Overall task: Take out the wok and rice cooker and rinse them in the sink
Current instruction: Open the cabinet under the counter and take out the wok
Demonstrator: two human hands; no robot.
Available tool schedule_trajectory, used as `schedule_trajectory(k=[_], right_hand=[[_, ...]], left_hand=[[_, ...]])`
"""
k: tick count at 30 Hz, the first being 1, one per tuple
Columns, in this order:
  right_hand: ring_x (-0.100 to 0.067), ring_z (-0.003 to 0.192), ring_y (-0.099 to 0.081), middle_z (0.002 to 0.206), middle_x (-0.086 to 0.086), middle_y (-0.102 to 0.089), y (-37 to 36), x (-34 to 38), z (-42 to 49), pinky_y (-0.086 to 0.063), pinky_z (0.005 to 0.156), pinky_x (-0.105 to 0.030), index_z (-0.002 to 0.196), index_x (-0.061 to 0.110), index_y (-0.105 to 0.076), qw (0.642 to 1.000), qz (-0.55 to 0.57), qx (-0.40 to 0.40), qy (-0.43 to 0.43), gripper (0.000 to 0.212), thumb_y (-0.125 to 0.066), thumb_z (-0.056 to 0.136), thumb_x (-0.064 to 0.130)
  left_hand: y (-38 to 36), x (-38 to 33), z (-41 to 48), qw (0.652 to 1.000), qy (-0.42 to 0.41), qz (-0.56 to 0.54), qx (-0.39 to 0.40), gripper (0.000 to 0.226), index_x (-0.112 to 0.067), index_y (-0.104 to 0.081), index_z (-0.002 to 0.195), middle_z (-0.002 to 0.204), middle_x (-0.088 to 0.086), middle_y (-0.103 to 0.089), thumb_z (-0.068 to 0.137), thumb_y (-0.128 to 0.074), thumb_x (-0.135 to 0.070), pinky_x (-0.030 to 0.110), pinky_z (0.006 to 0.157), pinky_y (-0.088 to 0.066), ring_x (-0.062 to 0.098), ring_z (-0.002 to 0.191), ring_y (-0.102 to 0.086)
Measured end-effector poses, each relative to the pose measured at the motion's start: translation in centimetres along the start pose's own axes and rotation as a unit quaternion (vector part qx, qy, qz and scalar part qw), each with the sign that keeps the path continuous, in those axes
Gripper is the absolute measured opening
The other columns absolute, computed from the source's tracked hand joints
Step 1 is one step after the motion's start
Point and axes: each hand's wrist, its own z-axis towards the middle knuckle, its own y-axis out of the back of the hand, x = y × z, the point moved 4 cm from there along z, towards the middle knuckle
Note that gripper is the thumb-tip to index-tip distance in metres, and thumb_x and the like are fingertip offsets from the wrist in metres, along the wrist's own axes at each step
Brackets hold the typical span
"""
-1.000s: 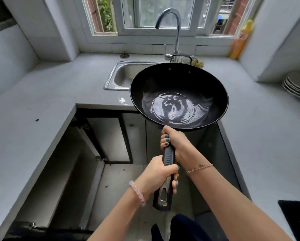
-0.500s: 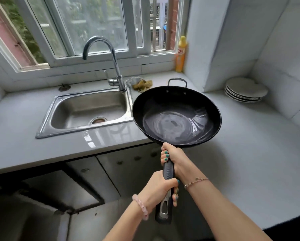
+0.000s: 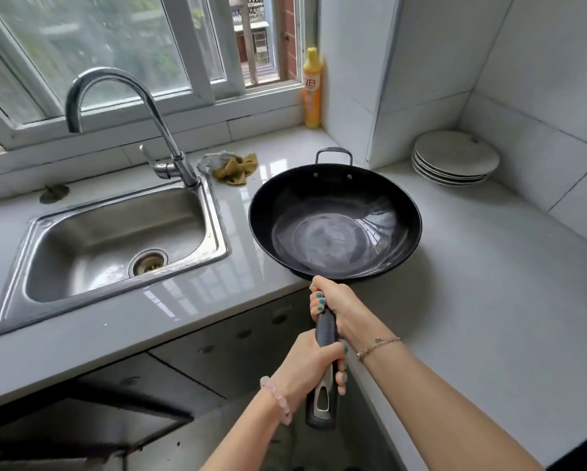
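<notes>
A black wok (image 3: 334, 222) with a long black handle and a small metal loop handle at its far rim hangs level over the counter, to the right of the steel sink (image 3: 115, 239). My right hand (image 3: 336, 305) grips the handle close to the bowl. My left hand (image 3: 310, 367) grips the same handle lower down, near its metal end. The sink basin holds nothing and its drain shows. The curved faucet (image 3: 129, 107) stands behind the sink, spout over the basin's left part. No rice cooker is in view.
A yellow-brown cloth (image 3: 237, 166) lies behind the sink's right corner. A yellow bottle (image 3: 312, 88) stands on the window ledge. A stack of white plates (image 3: 455, 159) sits in the back right corner. Below the counter (image 3: 489, 283) the cabinet space is open and dark.
The view has risen from the open cabinet to the counter. The wok, held in both hands, has come up above the counter to the right of the sink.
</notes>
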Motion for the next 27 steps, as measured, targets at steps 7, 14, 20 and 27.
schedule_trajectory(k=[7,14,20,27], right_hand=[[-0.006,0.033,-0.032,0.047,0.003,-0.036,-1.1,2.9,3.3,-0.032,0.033,-0.017,0.057,0.012,-0.042,1.000,-0.020,-0.018,0.011,0.032,-0.047,0.089,0.007],[-0.006,0.033,-0.032,0.046,0.004,-0.036,-2.3,5.6,6.2,-0.031,0.033,-0.016,0.059,0.012,-0.042,1.000,-0.016,-0.019,0.001,0.030,-0.045,0.088,0.003],[-0.005,0.029,-0.029,0.041,0.005,-0.034,-3.9,8.1,8.4,-0.027,0.030,-0.014,0.058,0.012,-0.039,0.999,-0.030,-0.014,-0.003,0.032,-0.042,0.087,0.000],[-0.003,0.024,-0.027,0.035,0.007,-0.031,-5.7,11.0,10.9,-0.023,0.027,-0.012,0.057,0.014,-0.035,0.998,-0.061,-0.013,-0.004,0.034,-0.040,0.089,0.002]], left_hand=[[2.5,-1.6,4.5,0.999,0.019,0.041,0.012,0.005,-0.007,-0.047,0.087,0.059,0.006,-0.053,0.087,-0.048,-0.003,0.028,0.049,-0.050,0.013,0.045,-0.051],[3.9,-3.0,8.6,0.998,0.041,0.048,0.010,0.008,-0.007,-0.048,0.093,0.062,0.007,-0.052,0.086,-0.050,-0.006,0.029,0.055,-0.052,0.015,0.048,-0.053],[5.0,-4.5,11.6,0.999,0.048,0.012,0.015,0.009,-0.007,-0.046,0.094,0.061,0.005,-0.053,0.087,-0.050,-0.005,0.029,0.053,-0.051,0.014,0.047,-0.054],[6.0,-7.2,14.5,0.998,0.057,-0.031,0.025,0.006,-0.006,-0.048,0.092,0.062,0.007,-0.053,0.089,-0.050,-0.002,0.028,0.051,-0.054,0.015,0.047,-0.056]])
